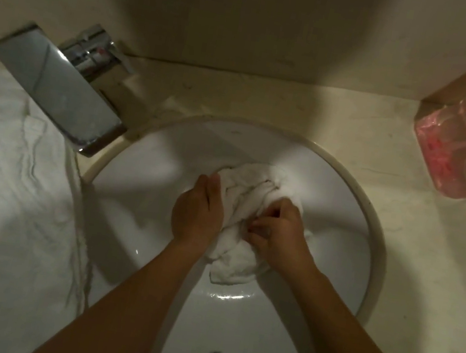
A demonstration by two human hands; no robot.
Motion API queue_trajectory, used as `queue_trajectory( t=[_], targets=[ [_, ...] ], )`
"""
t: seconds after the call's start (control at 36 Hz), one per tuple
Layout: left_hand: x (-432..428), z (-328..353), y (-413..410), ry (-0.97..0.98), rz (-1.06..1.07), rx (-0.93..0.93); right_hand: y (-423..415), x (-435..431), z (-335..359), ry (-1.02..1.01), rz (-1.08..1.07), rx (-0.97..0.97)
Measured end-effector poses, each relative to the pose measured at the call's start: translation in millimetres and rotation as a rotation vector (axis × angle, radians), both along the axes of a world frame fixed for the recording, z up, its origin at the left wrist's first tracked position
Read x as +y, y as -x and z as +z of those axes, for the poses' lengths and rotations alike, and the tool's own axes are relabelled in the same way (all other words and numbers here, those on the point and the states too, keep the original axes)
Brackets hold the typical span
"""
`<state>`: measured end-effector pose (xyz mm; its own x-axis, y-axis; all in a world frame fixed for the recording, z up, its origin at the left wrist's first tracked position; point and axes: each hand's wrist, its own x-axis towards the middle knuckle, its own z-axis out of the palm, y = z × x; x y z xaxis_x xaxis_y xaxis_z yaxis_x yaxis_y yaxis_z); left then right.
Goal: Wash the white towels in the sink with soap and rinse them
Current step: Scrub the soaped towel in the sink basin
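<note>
A bunched white towel [246, 209] lies in the round sink [377, 260], squeezed between both hands. The left hand [198, 213] holds its left side, fingers [213, 184] curled into the cloth. The right hand [278, 232] pinches folds on the right, fingers [260, 226] bent tight. Past the left fingers stands a tap [57, 84]; more white cloth [4, 186] lies on the desk [268, 102]. A pink soap dispenser [462, 148] is far right.

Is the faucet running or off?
Off: no water falls from the faucet spout into the sink.
</note>
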<state>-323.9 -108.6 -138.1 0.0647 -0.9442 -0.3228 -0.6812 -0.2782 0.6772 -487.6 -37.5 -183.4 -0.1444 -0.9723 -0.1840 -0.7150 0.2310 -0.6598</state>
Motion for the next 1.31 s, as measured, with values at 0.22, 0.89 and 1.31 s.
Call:
queue_trajectory(
  t=[0.22, 0.89, 1.31],
  targets=[
    [1.6, 1.1, 0.5, -0.021, 0.01, -0.005, -5.3, 0.1, -4.4, 0.084, 0.073, 0.178],
    [4.2, -7.1, -3.9, -0.113, 0.111, 0.07, -1.5, -43.6, 32.1, -0.19, -0.412, -0.009],
    [7.1, 4.6, 15.4, -0.269, 0.143, 0.384, -56.6, -50.4, 41.2, 0.043, -0.521, -0.336]
  ],
)
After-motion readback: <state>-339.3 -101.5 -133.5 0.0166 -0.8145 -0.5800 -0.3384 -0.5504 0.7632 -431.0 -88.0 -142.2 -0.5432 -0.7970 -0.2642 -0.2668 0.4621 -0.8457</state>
